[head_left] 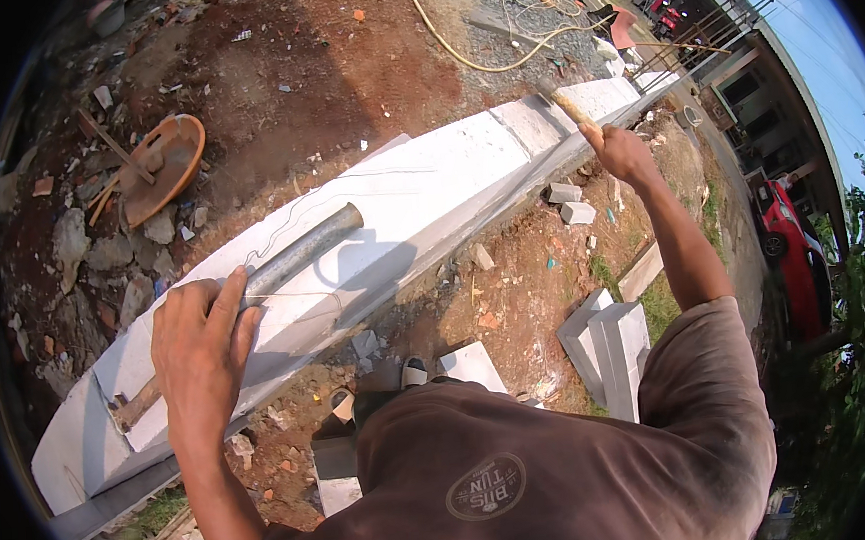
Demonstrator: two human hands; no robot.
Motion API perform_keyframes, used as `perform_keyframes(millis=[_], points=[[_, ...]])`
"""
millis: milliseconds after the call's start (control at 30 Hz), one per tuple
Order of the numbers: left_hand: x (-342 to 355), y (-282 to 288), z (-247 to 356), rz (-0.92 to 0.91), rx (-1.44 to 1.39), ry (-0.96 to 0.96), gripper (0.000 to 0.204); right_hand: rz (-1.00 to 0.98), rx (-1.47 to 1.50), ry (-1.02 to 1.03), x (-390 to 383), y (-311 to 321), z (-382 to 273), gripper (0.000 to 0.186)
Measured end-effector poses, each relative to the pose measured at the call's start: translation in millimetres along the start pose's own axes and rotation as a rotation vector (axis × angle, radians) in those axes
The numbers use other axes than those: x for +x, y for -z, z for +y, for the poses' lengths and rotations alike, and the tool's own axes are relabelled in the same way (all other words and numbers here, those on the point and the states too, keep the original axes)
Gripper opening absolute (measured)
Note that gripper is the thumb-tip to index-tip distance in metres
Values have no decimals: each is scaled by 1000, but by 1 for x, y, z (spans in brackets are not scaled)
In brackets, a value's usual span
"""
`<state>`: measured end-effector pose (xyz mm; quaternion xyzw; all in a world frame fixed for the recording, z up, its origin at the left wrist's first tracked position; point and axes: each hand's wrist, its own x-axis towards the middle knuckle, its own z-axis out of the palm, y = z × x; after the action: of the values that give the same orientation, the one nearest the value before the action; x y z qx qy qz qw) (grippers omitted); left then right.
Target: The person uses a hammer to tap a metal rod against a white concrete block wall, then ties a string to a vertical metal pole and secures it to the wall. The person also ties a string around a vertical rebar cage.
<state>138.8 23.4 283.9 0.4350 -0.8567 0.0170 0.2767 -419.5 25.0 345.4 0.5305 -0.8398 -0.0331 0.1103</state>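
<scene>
My left hand (197,342) is closed over the near part of a grey metal pipe (306,247) lying along the white block wall (427,185). A flat brown strip (141,403) shows on the other side of this hand; whether it joins the pipe is hidden. Thin wire or cord runs across the block beside the pipe. Out to the right, my right hand (627,154) grips the wooden handle of a hammer (572,110). Its head is raised and points away from me, over or near the wall's far part; I cannot tell whether it touches.
An orange basin (170,168) with a wooden-handled tool stands on rubble beyond the wall at left. White blocks (608,348) lie near me at right. A yellowish hose (468,65) loops on the ground at the far side. A red car (793,255) is parked at right.
</scene>
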Motion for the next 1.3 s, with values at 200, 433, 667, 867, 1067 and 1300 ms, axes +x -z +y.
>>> perform_keyframes(millis=[200, 433, 667, 867, 1067, 1300], points=[[-1, 1, 2, 8, 45, 21, 38, 113, 70, 129, -9, 25, -58, 63], [-7, 2, 2, -8, 24, 22, 38, 56, -95, 64, 8, 13, -46, 67], [-2, 1, 1, 1, -9, 4, 38, -17, -8, -65, 16, -15, 7, 69], [-4, 2, 0, 5, 30, 31, 37, 74, -7, 78, -4, 16, -58, 70], [-2, 2, 0, -1, -10, 8, 37, -124, -139, -230, 17, -7, 52, 71], [-2, 2, 3, 11, 44, 11, 42, 133, 117, 45, -33, 30, -28, 75]])
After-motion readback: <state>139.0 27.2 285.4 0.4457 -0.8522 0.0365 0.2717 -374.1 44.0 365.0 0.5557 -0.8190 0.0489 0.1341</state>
